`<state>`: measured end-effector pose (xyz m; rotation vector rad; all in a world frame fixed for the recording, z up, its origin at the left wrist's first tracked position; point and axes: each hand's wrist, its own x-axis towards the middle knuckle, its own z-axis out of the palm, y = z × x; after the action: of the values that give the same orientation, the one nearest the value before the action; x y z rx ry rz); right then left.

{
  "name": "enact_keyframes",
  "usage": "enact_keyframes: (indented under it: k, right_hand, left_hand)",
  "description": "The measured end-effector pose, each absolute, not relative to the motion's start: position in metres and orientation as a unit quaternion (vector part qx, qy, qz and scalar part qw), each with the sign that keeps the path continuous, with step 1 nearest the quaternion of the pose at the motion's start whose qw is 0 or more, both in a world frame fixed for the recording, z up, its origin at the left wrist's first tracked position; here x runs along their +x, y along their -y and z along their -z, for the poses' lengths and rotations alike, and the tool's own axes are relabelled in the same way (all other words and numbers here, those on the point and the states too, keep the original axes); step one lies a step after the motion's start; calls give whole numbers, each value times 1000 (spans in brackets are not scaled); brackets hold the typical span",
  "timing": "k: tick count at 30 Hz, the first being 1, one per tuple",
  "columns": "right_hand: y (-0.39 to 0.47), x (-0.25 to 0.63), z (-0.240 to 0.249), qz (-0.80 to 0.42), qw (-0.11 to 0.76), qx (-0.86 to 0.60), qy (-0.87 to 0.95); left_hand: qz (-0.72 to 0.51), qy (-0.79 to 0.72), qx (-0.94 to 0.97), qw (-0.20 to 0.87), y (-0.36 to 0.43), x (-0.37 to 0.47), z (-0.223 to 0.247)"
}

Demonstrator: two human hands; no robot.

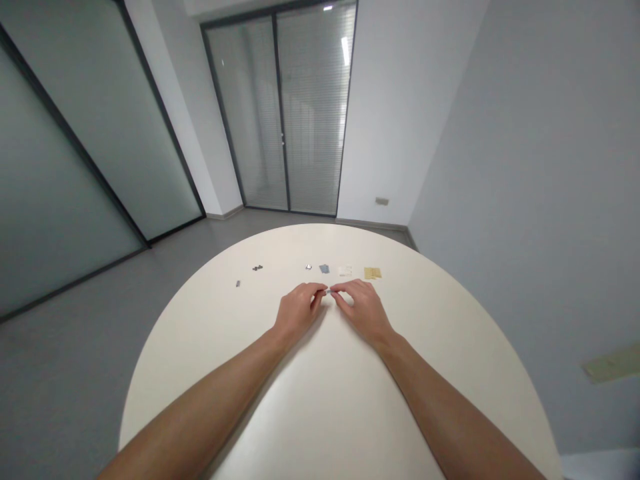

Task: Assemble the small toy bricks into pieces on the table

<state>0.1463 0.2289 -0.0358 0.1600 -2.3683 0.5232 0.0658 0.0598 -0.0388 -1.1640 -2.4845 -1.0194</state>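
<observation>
My left hand (300,307) and my right hand (363,307) meet fingertip to fingertip over the middle of the white table. Between them they pinch one small light-coloured piece (328,291), too small to make out. Just beyond my hands lie a small pile of blue-grey pieces (325,269), some small metallic pieces (309,267) and several whitish pieces (345,271). Yellow flat pieces (373,273) rest beyond my right hand.
The round white table (320,413) extends around both forearms. At its left part lie small dark pieces (257,267) and a little grey piece (238,283). Behind it are a glass door (310,120) and walls.
</observation>
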Motion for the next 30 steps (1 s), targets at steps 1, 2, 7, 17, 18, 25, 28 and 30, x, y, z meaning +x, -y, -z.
enact_keyframes:
  k: [1, 2, 7, 17, 18, 25, 28, 30]
  right_hand:
    - [-229, 146, 36, -203, 348, 61, 913]
    - [-229, 147, 36, -204, 348, 61, 913]
    - [-228, 147, 35, -202, 343, 63, 915]
    - [-229, 148, 35, -205, 340, 62, 916]
    - [-229, 147, 35, -205, 339, 60, 916]
    - [-229, 147, 35, -204, 339, 61, 916]
    - [-230, 147, 36, -199, 345, 66, 915]
    - [-230, 147, 36, -197, 347, 69, 915]
  left_hand:
    - [347, 842, -398, 109, -60, 65, 39]
    - [347, 841, -400, 111, -60, 65, 40]
    - [346, 840, -401, 116, -59, 66, 40]
    - [335, 849, -393, 112, -59, 67, 38]
    - [333, 850, -392, 110, -59, 67, 38]
    - [329, 851, -396, 105, -59, 65, 40]
    - [325, 853, -394, 104, -59, 65, 40]
    - [325, 853, -395, 105, -59, 65, 39]
